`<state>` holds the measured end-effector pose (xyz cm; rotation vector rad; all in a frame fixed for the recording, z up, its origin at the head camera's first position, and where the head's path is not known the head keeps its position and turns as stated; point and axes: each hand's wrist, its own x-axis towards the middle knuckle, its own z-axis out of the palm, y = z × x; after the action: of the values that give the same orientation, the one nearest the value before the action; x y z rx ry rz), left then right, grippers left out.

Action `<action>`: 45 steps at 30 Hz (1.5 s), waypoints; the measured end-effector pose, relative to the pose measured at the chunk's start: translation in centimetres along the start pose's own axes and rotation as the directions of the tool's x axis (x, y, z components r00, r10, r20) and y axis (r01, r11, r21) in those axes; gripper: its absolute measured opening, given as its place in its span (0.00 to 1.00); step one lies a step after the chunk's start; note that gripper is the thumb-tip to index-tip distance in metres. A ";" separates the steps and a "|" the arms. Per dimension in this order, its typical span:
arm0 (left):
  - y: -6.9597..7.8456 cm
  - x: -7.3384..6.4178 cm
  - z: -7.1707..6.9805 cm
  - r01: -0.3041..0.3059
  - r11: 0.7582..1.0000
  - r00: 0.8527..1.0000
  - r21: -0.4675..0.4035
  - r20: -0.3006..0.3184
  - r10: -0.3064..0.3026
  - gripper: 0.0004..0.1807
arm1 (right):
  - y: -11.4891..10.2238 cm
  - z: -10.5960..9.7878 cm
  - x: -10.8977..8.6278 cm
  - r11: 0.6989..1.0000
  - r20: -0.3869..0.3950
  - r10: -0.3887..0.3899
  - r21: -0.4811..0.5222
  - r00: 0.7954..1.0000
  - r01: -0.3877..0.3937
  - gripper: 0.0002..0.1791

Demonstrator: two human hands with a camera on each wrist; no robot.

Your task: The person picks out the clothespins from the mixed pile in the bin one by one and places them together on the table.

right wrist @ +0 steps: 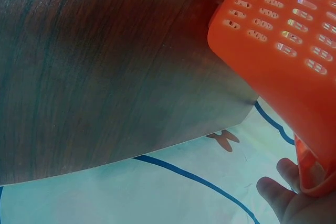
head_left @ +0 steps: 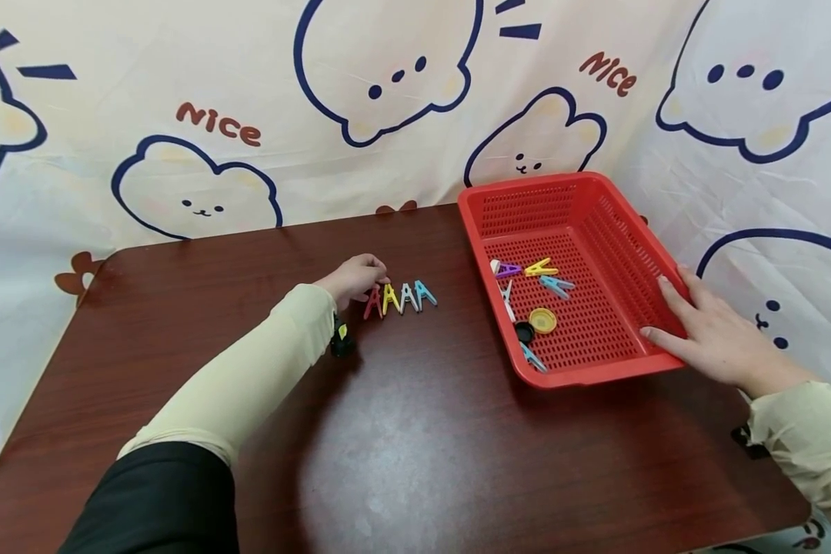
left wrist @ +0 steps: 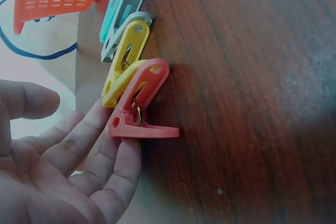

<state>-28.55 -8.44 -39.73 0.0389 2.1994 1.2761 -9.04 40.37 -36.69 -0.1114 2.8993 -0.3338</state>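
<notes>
Four clothespins stand in a row on the dark wooden table: red (left wrist: 144,95), yellow (head_left: 390,299), white (head_left: 408,298) and blue (head_left: 425,293). At the red one's end of the row is my left hand (head_left: 355,280). In the left wrist view its fingertips touch the red clothespin's lower end, while the thumb stays apart from it. My right hand (head_left: 716,338) holds the near right rim of a red plastic basket (head_left: 626,372), thumb and a finger inside, other fingers outside. In the right wrist view, fingertips show beside the rim.
Inside the basket, mostly along its left side, lie purple (head_left: 508,270), yellow (head_left: 541,268) and several other clothespins, a yellow round lid (head_left: 543,321) and a black round piece (head_left: 524,332). A printed cloth (head_left: 388,177) hangs behind the table.
</notes>
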 end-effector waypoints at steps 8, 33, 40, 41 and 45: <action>0.2 -0.3 -0.1 0.020 0.999 1.000 -0.051 -0.009 -0.020 0.17 | 0.0 -0.2 0.0 1.000 -0.003 0.002 -0.009 1.000 -0.002 0.54; 2.1 0.0 -1.2 -0.058 0.993 0.988 -0.107 -0.147 0.042 0.20 | 0.1 0.0 -0.1 1.000 -0.027 -0.009 0.000 1.000 0.009 0.54; 5.5 -0.3 -0.8 -0.130 0.991 0.984 0.032 -0.121 0.133 0.26 | 0.0 0.1 0.0 1.000 -0.025 -0.010 0.002 1.000 0.010 0.54; 6.1 -0.2 -0.5 -0.149 0.988 0.981 0.039 -0.118 0.153 0.26 | 0.1 0.1 0.0 1.000 -0.025 -0.011 0.002 1.000 0.011 0.53; 8.8 -0.1 0.8 -0.255 0.965 0.961 0.063 -0.096 0.260 0.22 | 0.1 0.1 -0.1 1.000 -0.022 -0.013 0.005 1.000 0.013 0.53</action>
<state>-30.37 -3.13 -32.90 0.2948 2.3752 1.3882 -8.96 40.46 -36.82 -0.1260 2.9202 -0.3467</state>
